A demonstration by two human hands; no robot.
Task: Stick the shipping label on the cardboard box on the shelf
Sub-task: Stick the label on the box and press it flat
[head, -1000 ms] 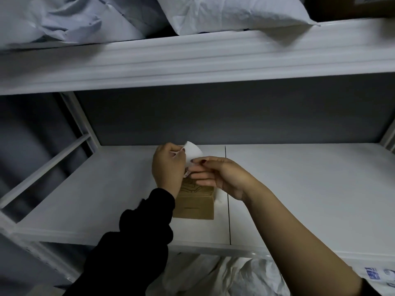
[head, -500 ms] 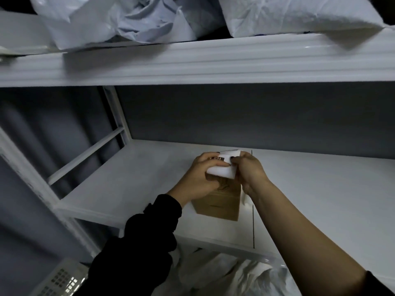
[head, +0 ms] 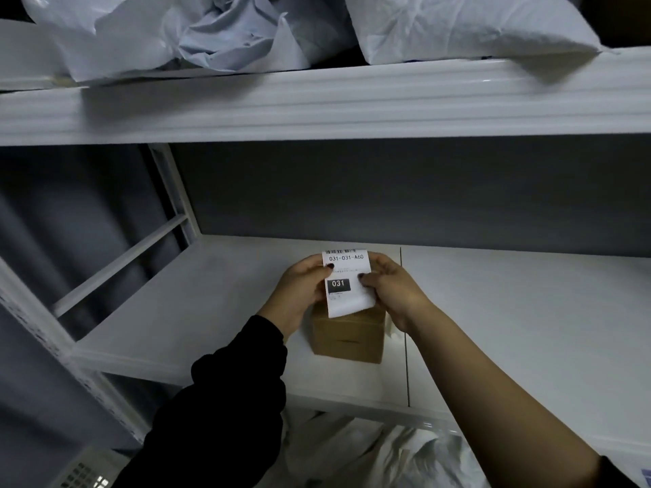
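Observation:
A small brown cardboard box stands on the white shelf, near its front edge. Above the box I hold a white shipping label flat and face up; it shows a barcode, "031-031-A60" and a black "031" block. My left hand pinches its left edge and my right hand pinches its right edge. The label's lower end curls over the box's top front edge. The box top is hidden by label and hands.
An upper shelf overhangs, loaded with white and pale blue poly mailer bags. More white bags lie below the shelf. A shelf post and diagonal brace stand at the left. A seam splits the shelf board.
The label has turned from curled and partly hidden in my fingers to spread flat, printed side up, over the box. Both hands moved apart to its side edges.

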